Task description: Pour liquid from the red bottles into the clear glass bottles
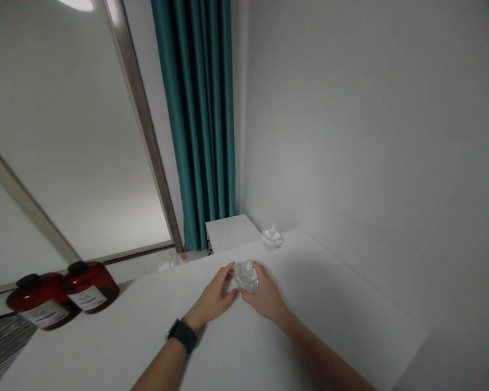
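A clear faceted glass piece (246, 276), perhaps a small jar or ornament, is between my hands over the middle of the white tabletop. My right hand (264, 292) grips it from the right, thumb on the near side and fingers on the far side. On its left, my left hand (215, 296) has curved fingers and a thumb held apart; the fingertips are close to the glass, and I cannot tell whether they touch it. A dark watch (182, 334) is on my left wrist. Further back stands a similar clear glass piece (272, 238) with a knob-like top.
Two dark red bottles with black caps and white labels, one (90, 288) beside the other (44, 302), stand at the left edge of the white table (146, 336). Behind are a low white cabinet (232, 232) and a teal curtain (199, 125). A wall (370, 163) borders the right side.
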Demonstrator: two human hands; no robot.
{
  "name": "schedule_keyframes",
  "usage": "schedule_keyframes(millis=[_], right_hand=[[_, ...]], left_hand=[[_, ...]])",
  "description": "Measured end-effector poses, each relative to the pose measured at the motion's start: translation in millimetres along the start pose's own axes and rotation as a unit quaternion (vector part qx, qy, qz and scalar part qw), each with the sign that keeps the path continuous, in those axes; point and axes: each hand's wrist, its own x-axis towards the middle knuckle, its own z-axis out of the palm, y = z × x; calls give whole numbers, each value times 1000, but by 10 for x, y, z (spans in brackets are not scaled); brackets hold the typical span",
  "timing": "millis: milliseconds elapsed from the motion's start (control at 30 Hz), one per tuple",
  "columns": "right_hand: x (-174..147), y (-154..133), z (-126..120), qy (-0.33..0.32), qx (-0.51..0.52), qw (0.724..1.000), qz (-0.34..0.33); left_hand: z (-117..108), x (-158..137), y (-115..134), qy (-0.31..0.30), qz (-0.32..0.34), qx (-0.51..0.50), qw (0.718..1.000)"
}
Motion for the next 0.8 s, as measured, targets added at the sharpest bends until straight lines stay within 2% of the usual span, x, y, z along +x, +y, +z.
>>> schedule_keyframes(millis=[100,433,800], right_hand=[[48,107,-116,-23,-51,998,-16],[320,696,-477,-18,-112,993,-35],[403,1040,-568,56,-144,988,-3]], left_hand=[[3,1,-5,6,-1,11,1000],[4,42,63,4,5,73,997],[12,65,69,-1,3,80,997]])
